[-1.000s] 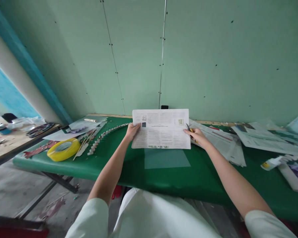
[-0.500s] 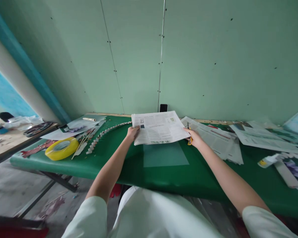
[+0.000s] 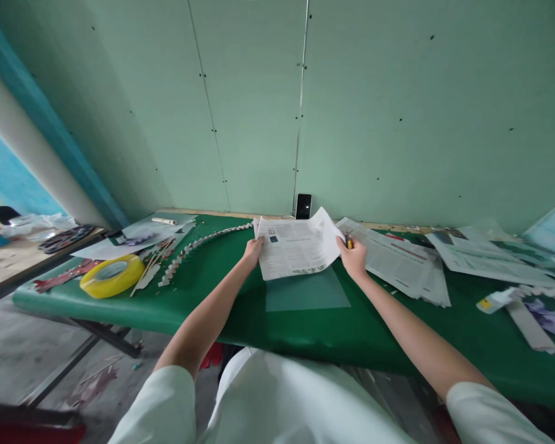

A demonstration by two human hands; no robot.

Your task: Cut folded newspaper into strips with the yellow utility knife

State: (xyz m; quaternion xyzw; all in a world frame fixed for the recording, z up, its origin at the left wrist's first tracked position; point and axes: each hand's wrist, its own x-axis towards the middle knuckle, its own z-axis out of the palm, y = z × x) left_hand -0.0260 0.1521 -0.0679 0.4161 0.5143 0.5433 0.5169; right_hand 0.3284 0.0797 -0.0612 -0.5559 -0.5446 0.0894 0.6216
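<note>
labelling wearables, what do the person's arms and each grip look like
The left grip and right grip are ungloved, with no watch or bracelet visible. The left sleeve and right sleeve are short, plain and pale, slightly greenish.

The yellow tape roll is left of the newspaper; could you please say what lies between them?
In the head view: thin sticks, a pale scrap, a curved zigzag strip, green table and the left hand.

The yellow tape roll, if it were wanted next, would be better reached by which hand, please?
Probably the left hand: the yellow tape roll lies on its side, while the right hand is farther off and has a yellow tool besides the newspaper both hold.
</note>
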